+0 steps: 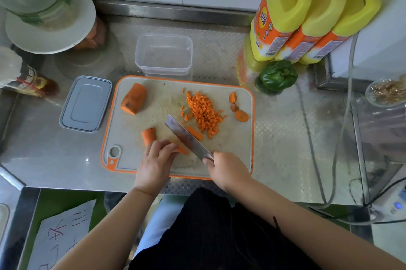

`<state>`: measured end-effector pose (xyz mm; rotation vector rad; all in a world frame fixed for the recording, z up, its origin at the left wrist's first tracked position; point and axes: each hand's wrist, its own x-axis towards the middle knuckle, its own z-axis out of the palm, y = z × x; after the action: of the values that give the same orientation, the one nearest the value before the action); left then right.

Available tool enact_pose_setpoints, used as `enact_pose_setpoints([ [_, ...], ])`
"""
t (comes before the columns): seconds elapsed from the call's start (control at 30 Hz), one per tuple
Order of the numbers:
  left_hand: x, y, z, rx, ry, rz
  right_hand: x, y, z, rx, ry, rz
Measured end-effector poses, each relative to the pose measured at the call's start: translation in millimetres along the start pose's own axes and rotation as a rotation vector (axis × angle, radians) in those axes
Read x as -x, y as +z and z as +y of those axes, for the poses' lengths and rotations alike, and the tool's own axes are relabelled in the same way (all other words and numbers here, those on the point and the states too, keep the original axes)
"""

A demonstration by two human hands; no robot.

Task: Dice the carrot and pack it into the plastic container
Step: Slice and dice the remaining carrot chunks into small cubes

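An orange-rimmed cutting board (237, 155) lies on the steel counter. On it are a thick carrot chunk (134, 98), a smaller carrot piece (149, 135), a carrot strip (194, 133) and a pile of diced carrot (204, 112). My left hand (154, 163) holds down carrot slices (182, 150) near the board's front. My right hand (226, 167) grips the handle of a cleaver (186, 137), whose blade slants across the board beside the slices. Behind the board stands an empty clear plastic container (163, 54); its grey lid (86, 103) lies to the left.
Carrot end trimmings (238, 108) sit at the board's right. A green bell pepper (278, 76) and three yellow bottles (307, 19) stand at the back right. A white plate under a jar (50, 19) is back left. Cables (329, 159) run along the right.
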<state>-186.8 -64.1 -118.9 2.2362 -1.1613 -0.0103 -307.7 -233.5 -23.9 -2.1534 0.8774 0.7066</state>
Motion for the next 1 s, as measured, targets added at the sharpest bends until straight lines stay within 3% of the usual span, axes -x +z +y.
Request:
enact_pose_setpoints([
  [0.17, -6.6, -3.7, -6.0, -0.014, 0.081, -0.010, 8.0, 0.2, -4.3, 0.113, -0.103, 0.046],
  [0.43, -13.3, -7.0, -6.7, -0.048, 0.136, 0.000, 8.1, 8.3, -6.3, 0.171, -0.089, 0.043],
  [1.0, -12.2, -4.3, 1.3, -0.026, 0.035, 0.022, -1.3, 17.9, -15.1, 0.069, 0.018, -0.012],
])
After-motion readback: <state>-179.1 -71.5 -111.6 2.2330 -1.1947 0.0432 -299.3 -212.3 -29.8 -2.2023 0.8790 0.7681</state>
